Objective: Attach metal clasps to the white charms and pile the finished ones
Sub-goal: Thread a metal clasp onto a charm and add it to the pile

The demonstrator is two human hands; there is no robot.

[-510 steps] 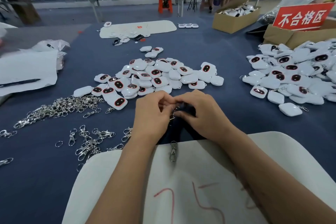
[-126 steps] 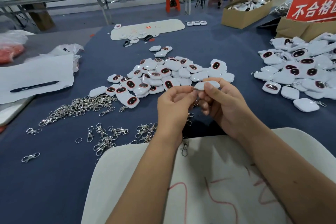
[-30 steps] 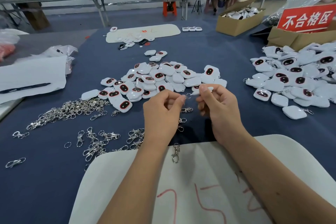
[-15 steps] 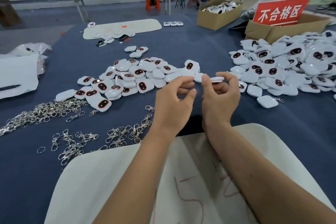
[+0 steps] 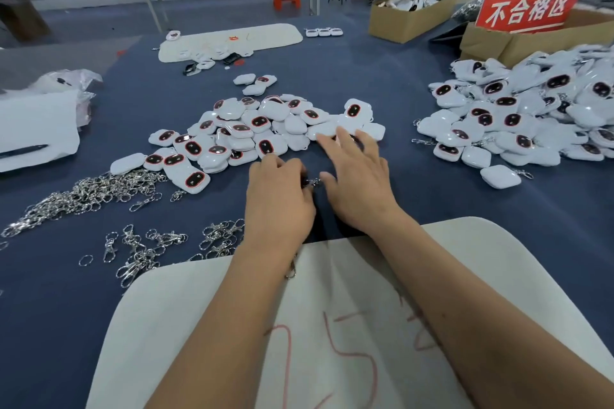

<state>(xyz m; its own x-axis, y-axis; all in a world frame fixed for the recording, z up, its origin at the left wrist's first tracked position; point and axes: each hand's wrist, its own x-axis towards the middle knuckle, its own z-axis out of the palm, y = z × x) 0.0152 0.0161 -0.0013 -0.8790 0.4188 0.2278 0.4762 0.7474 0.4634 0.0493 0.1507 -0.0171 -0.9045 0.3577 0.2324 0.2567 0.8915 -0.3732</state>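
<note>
Head view: looking down over both forearms onto a blue-covered table.
Left hand: knuckles up, fingers curled; its grip pinches a metal clasp that pokes out toward the right hand.
Right hand: fingers spread and straight, grip wide and holding nothing; fingertips reach over the near right edge of the unfinished charm pile, whether touching a charm I cannot tell.
Unfinished charm pile: white charms, many showing a dark oval with a red rim, centre of the table, just beyond both hands.
Finished pile: larger heap at far right, well apart from the hands; some clasps stick out at its near edge.
Loose clasps: a silver drift at left, with a second scatter nearer, just left of the left wrist.
White board: under both forearms, near edge of the table, with red marks drawn on it.
One stray clasp: on the board's far edge, partly hidden by the left forearm.
Left edge: white sheet with a black pen on it.
Far right: red sign standing in a cardboard box; a second open box left of it.
Far centre: long white tray with small parts.
</note>
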